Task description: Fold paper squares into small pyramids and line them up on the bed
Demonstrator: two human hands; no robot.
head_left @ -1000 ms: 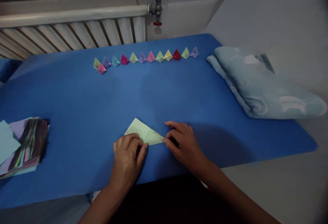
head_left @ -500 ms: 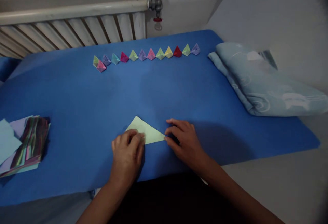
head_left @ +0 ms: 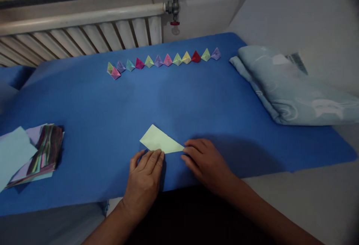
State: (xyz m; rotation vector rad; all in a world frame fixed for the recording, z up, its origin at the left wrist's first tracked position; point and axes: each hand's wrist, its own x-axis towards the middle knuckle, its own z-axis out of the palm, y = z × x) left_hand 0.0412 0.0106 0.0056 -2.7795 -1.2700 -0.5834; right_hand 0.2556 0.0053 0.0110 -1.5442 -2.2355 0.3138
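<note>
A folded pale green sheet of paper, kite-like in outline, lies flat on the blue table near its front edge. My left hand rests at the paper's lower edge, fingers stretched out and fingertips on it. At the paper's pointed right corner is my right hand. Its fingers are apart and slightly bent, with the tips at or just touching that corner; nothing is gripped in it.
Several small folded paper boats in different colours form a row toward the back. A stack of coloured paper lies at the left. Folded light-blue bedding sits at the right. Behind the table are a radiator and a red-handled valve.
My left hand has slid down from the paper's face to its lower edge, and its fingers have straightened, uncovering the left corner. The right hand stays by the right tip. The view has shifted slightly.
</note>
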